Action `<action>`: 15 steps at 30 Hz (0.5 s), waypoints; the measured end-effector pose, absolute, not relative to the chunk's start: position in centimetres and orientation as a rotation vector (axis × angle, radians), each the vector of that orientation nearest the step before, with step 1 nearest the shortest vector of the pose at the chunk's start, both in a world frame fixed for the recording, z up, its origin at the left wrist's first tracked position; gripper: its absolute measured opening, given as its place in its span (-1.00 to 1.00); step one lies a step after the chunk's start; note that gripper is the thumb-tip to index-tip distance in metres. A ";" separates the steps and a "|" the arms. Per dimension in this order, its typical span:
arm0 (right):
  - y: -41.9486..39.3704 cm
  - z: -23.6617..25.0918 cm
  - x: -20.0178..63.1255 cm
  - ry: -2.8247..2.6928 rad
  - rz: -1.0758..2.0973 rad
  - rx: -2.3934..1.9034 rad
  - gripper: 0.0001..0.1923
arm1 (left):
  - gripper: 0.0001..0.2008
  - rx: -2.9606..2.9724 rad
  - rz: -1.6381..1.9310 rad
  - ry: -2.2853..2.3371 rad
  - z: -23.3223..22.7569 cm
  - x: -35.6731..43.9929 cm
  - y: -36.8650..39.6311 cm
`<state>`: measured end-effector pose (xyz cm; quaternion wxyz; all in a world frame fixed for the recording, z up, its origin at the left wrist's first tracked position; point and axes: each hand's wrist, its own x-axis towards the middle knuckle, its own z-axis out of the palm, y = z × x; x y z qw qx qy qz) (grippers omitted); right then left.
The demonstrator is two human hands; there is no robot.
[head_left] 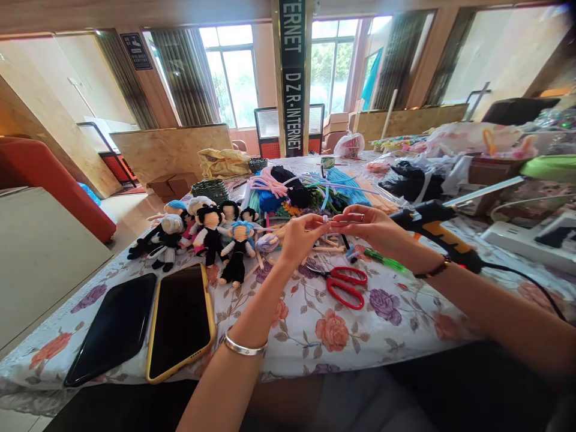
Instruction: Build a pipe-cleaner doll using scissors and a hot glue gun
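Observation:
My left hand and my right hand meet above the table's middle. Their fingertips pinch a small pale lavender piece that looks like pipe cleaner; the fingers cover part of it. Below my hands lie red-handled scissors, blades partly apart, and a green pen-like tool. A black and yellow glue gun stands beyond my right wrist. Left of my hands sit several small dolls, among them one with blue hair. Peach stems lie just under my fingers.
Bundles of coloured pipe cleaners are heaped behind my hands. Two phones, one black and one in a yellow case, lie at the left front. A white power strip and black plastic bags are at the right.

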<state>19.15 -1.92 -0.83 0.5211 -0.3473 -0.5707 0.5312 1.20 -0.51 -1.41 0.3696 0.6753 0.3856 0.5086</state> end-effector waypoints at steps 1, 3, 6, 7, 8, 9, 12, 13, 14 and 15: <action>-2.0 -0.8 19.1 -1.361 1.268 -0.829 -0.65 | -0.82 1.735 1.308 0.995 -1.4 1.2 -0.6; -2.1 -0.7 19.1 -1.359 1.249 -0.840 -0.66 | -0.82 1.748 1.313 0.995 -1.3 1.2 -0.7; -2.2 -0.6 18.9 -1.365 1.235 -0.849 -0.66 | -0.82 1.784 1.330 0.990 -1.4 1.2 -0.7; -2.2 -0.5 18.9 -1.365 1.234 -0.846 -0.67 | -0.81 1.795 1.335 0.991 -1.5 1.2 -0.7; -2.3 -0.5 18.8 -1.367 1.235 -0.842 -0.67 | -0.80 1.805 1.336 0.992 -1.5 1.2 -0.7; -2.3 -0.5 18.8 -1.370 1.238 -0.838 -0.67 | -0.79 1.814 1.335 0.991 -1.5 1.2 -0.7; -2.2 -0.6 18.7 -1.381 1.256 -0.822 -0.67 | -0.78 1.824 1.313 0.981 -1.5 1.3 -0.9; -2.2 -0.6 18.6 -1.381 1.263 -0.823 -0.67 | -0.78 1.827 1.306 0.973 -1.5 1.3 -0.9; -2.2 -0.6 18.6 -1.377 1.269 -0.827 -0.66 | -0.79 1.830 1.300 0.964 -1.4 1.4 -1.0; -2.2 -0.6 18.6 -1.368 1.275 -0.832 -0.65 | -0.80 1.833 1.297 0.957 -1.4 1.4 -1.0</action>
